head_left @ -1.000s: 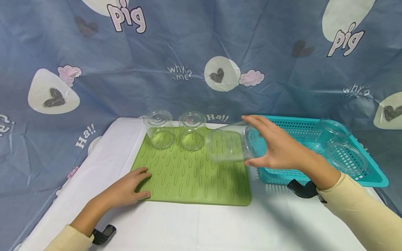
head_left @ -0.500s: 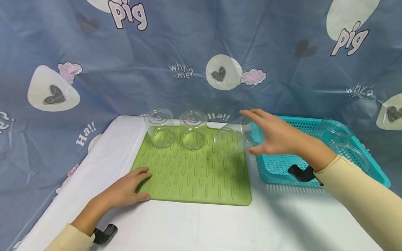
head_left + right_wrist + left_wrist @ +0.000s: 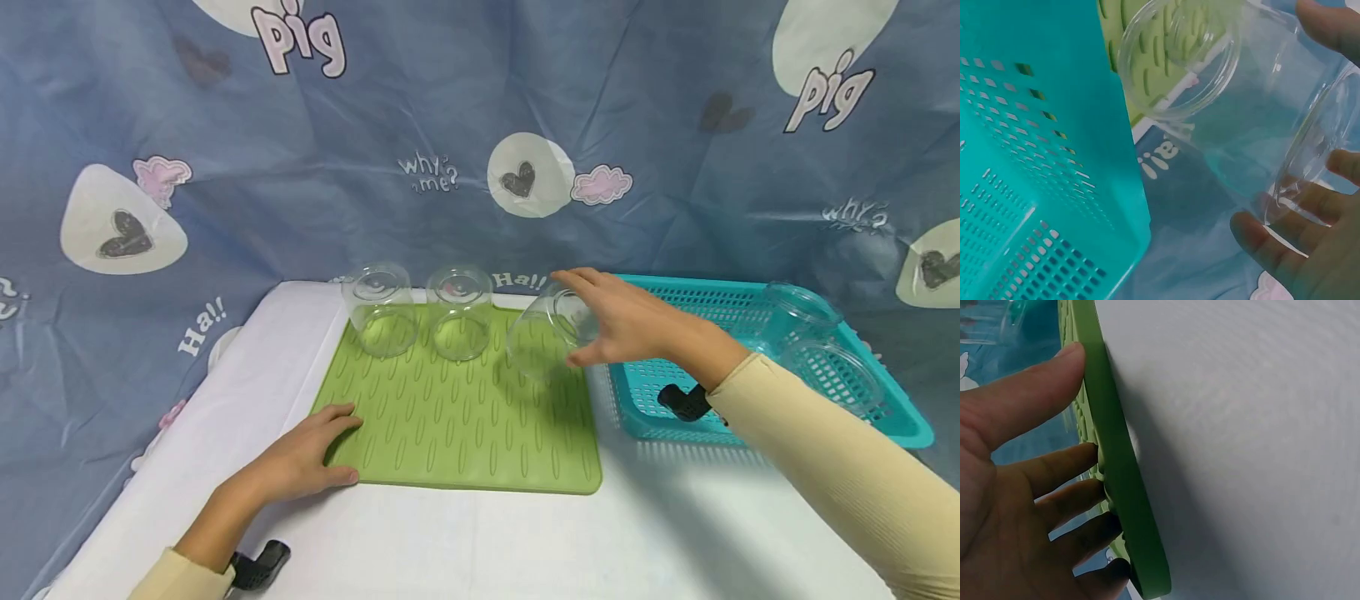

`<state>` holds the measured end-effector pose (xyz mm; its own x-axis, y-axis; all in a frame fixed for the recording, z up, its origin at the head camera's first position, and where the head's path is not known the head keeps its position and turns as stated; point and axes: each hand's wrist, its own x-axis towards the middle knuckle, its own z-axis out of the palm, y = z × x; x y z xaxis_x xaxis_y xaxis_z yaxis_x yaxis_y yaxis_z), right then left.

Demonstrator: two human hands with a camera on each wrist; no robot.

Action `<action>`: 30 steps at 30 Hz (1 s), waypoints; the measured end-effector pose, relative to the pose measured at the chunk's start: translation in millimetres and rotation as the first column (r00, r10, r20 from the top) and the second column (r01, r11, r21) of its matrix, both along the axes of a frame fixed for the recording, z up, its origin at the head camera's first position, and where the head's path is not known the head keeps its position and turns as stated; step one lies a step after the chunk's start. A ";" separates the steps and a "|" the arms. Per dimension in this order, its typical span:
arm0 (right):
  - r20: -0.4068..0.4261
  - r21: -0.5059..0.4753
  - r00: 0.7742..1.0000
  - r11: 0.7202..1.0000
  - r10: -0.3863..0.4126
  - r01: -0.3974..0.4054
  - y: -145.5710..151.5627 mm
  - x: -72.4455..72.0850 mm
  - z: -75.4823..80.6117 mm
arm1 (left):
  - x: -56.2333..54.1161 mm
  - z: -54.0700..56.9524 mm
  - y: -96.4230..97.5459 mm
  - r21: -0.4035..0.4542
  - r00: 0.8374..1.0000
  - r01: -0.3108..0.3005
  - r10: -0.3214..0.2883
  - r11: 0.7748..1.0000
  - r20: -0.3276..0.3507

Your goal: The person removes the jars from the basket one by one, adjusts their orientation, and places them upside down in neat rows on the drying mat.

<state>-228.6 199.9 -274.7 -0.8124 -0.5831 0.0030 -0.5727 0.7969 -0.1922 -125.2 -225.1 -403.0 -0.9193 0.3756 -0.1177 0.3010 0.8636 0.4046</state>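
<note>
My right hand (image 3: 626, 317) grips a clear plastic cup (image 3: 534, 340) around its base end, above the right back part of a green ribbed mat (image 3: 450, 425). The cup is tilted, its open mouth down and to the left; in the right wrist view its rim (image 3: 1179, 112) faces the mat. Two more clear cups, a left one (image 3: 381, 312) and a middle one (image 3: 460, 315), stand upside down side by side at the mat's back. My left hand (image 3: 296, 458) rests at the mat's front left corner, fingers relaxed and touching its edge (image 3: 1107, 412) in the left wrist view.
A turquoise perforated basket (image 3: 652, 429) stands right of the mat, with clear cups (image 3: 828, 375) in its right end. White cloth (image 3: 465, 542) covers the table. A blue printed cloth (image 3: 450, 225) hangs behind.
The right hand has shifted slightly left, and its cup has swung from nearly horizontal to more mouth-down. My left hand has stayed at the mat's corner.
</note>
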 end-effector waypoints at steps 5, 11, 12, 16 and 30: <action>0.009 0.002 1.000 1.000 0.002 -0.002 -3.1 -10.4 -6.4 | 2.0 -0.8 -0.1 0.007 1.000 -0.006 0.006 1.000 0.016; 0.041 0.009 0.999 1.000 -0.019 0.018 -7.4 -22.3 -10.7 | 1.5 0.2 1.0 0.017 1.000 -0.012 0.011 1.000 0.009; 0.046 0.011 0.999 1.000 -0.024 0.023 -8.6 -24.0 -11.2 | 1.4 0.3 1.0 0.019 1.000 -0.012 0.012 1.000 0.009; 0.061 0.021 0.998 0.999 -0.031 0.030 -13.0 -30.8 -14.9 | 1.3 0.1 0.6 0.025 1.000 -0.017 0.017 1.000 0.010; 0.125 0.022 0.991 0.999 -0.051 0.049 -20.4 -45.0 -25.1 | 2.0 -2.2 -1.6 0.029 1.000 -0.015 0.015 0.999 0.009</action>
